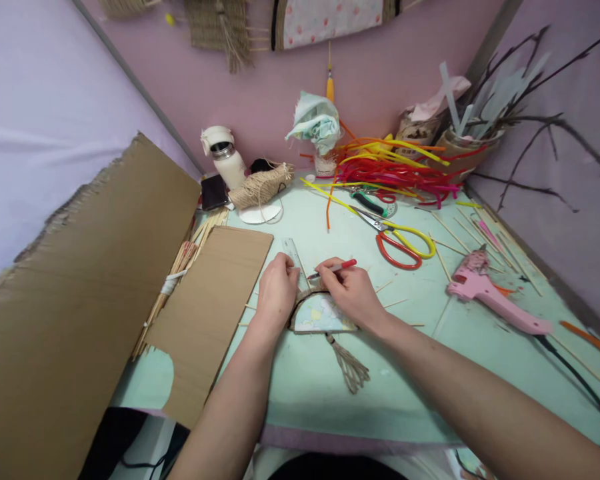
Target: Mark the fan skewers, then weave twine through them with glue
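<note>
A pen with a red end [349, 264] is gripped in my right hand [347, 287], its tip pointing left toward a clear ruler [291, 248]. My left hand [279, 285] is closed, its fingertips pinching at the ruler's left edge. Just below both hands lies a half-round craft piece [320, 315] with pastel patterned fabric and a dark rim. Thin sticks [399, 303] poke out from its sides. A twine tassel [349, 365] hangs from its straight lower edge. My fingers partly cover the top of the piece and the ruler's lower end.
Cardboard sheets [225, 267] stand and lie at left over bundled sticks. Scissors [405, 247], colourful pipe cleaners [395, 167] and a twine bundle [261, 187] lie behind my hands, near a white bottle [229, 163]. A pink glue gun [495, 293] with its cord is at right, below branches [535, 123].
</note>
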